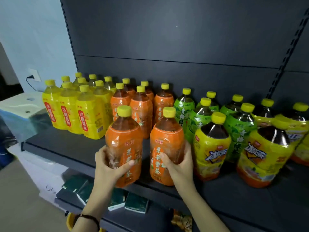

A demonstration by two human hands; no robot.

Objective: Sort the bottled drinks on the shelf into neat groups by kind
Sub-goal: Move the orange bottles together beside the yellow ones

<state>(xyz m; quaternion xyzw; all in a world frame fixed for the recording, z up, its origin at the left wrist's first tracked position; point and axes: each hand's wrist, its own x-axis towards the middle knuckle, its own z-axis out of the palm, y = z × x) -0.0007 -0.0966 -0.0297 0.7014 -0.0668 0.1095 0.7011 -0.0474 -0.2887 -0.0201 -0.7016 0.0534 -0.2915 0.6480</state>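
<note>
left hand (108,168) gripping orange-labelled bottle (124,136) lower centre, right hand (179,166) gripping second orange bottle (167,136), yellow caps (124,111), dark tea showing, labels (129,152) reading 茉莉蜜茶

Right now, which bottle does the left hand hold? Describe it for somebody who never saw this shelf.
On the dark shelf, find the orange-labelled group in the middle. Two stand foremost; the orange bottle you want is gripped by the left hand, nearer the all-yellow bottles.
</note>
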